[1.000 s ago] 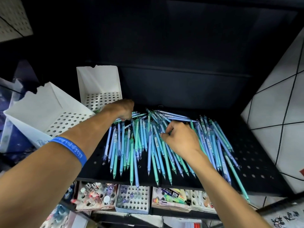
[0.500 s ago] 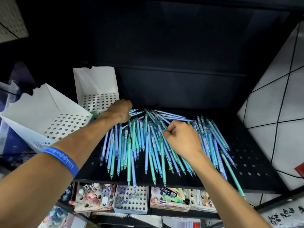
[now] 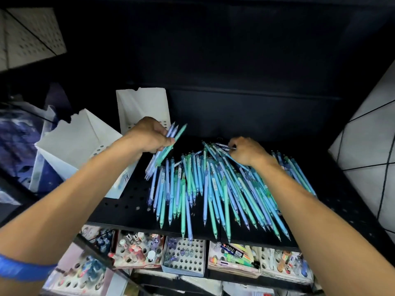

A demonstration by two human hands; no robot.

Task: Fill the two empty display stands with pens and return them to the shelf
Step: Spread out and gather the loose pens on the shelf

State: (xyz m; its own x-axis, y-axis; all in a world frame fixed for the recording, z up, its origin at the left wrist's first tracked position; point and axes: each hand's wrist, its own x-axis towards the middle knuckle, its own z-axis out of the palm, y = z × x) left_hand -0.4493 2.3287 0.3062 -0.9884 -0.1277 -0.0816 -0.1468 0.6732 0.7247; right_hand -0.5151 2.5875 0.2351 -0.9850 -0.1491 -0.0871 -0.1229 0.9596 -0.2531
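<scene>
While slim blue and teal plastic pens (image 3: 213, 189) lie fanned on the black perforated shelf (image 3: 128, 208), the left hand (image 3: 149, 136) grips a lifted bundle (image 3: 166, 148) beside two white perforated stands (image 3: 79, 137). Right hand (image 3: 248, 151) pinches pens at the pile's far end. Labels unreadable.

Your left hand (image 3: 149, 135) has lifted a small bunch of pens (image 3: 164, 150) clear of the pile (image 3: 213, 184); your right hand (image 3: 248, 151) has reached to the pile's far end
</scene>
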